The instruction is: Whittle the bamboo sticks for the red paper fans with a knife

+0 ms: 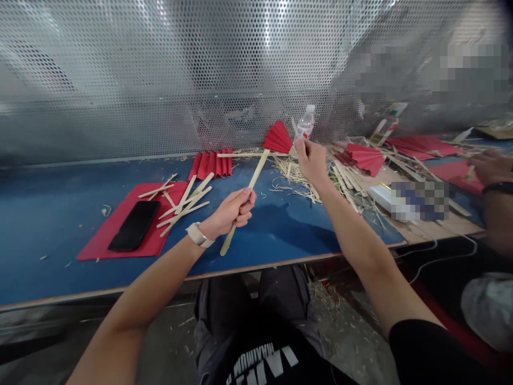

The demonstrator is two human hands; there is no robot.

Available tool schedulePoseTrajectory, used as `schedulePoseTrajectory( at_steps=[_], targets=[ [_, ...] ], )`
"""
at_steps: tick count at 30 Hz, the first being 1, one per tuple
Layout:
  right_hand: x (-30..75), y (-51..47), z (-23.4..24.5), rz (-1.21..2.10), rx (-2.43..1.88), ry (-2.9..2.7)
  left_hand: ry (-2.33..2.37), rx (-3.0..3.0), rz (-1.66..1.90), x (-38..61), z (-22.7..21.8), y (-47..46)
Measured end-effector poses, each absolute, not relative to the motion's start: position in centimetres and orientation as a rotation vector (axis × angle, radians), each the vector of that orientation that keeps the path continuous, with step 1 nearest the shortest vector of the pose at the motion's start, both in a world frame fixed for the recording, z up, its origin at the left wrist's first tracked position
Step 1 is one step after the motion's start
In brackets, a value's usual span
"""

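My left hand [234, 210] is closed around a long flat bamboo strip [258, 170], which slants up and away over the blue table. Its rounded lower end pokes out below my fist. My right hand [311, 159] is pinched on a thin, pale, blade-like piece [294, 127] that points upward; its exact kind is unclear. Just left of those fingers is a red pleated paper fan [278, 137], narrowing toward them; whether they touch it I cannot tell. The strip's upper tip meets the fan's lower left edge in view.
A black phone [135, 225] and short bamboo sticks [186, 202] lie on and beside red paper [94, 243]. Behind are pleated red paper [210, 164], shavings [294, 174] and a plastic bottle [306, 122]. Another person's hand [492, 164] is at the right. Perforated metal [224, 64] backs the table.
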State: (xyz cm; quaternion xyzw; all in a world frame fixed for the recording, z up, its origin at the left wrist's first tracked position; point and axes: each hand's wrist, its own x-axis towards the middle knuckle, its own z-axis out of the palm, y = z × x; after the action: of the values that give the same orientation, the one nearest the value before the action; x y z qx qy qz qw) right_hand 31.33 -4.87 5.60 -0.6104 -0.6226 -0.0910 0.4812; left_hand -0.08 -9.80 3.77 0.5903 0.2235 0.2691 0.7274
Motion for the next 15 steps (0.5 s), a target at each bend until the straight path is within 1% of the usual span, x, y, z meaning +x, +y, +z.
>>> schedulePoseTrajectory(
  at_steps=[4, 8, 15],
  targets=[
    [27.0, -7.5, 6.2, -0.190, -1.457, -1.773, 0.485, 1.264, 0.617, -0.1, 3.6, -9.6],
    [25.0, -9.1, 6.6, -0.196, -1.454, -1.992, 0.497, 1.235, 0.635, -0.2, 3.4, -9.5],
    [24.6, -8.9, 6.1, -0.232, -1.531, -2.063, 0.496, 1.210, 0.632, -0.5, 3.4, -8.8]
  ],
)
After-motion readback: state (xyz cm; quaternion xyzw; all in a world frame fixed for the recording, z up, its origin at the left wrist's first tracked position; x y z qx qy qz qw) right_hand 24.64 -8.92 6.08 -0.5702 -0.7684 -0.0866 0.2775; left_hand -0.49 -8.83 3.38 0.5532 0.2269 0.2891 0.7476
